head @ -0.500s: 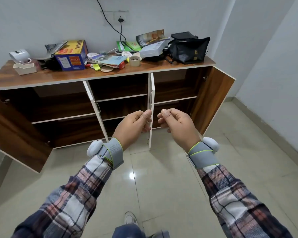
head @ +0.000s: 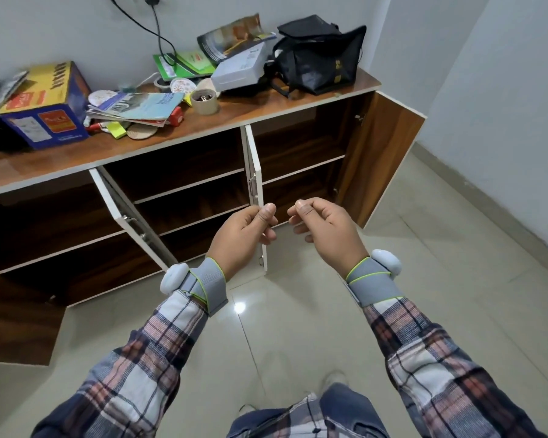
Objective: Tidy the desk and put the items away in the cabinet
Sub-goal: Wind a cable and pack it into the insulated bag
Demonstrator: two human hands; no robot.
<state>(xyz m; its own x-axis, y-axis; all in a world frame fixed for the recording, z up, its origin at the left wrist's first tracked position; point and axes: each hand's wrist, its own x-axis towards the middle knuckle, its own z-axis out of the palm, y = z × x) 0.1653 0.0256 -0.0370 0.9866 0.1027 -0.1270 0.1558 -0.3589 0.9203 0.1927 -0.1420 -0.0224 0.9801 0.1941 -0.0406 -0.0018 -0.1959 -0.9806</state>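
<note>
Cabinet (head: 381,159) open, beige cup (head: 205,104) of bits (head: 202,97) on top, left grip (head: 244,235) and right grip (head: 327,229) closed

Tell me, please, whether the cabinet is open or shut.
Open: the doors stand swung out, baring the shelves.

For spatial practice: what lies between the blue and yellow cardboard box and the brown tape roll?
Head view: a stack of pale blue booklets, between the blue and yellow cardboard box and brown tape roll.

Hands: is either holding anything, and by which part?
Nothing in the right hand, curled empty. The left hand curls before the white door edge; hold unclear.
</note>
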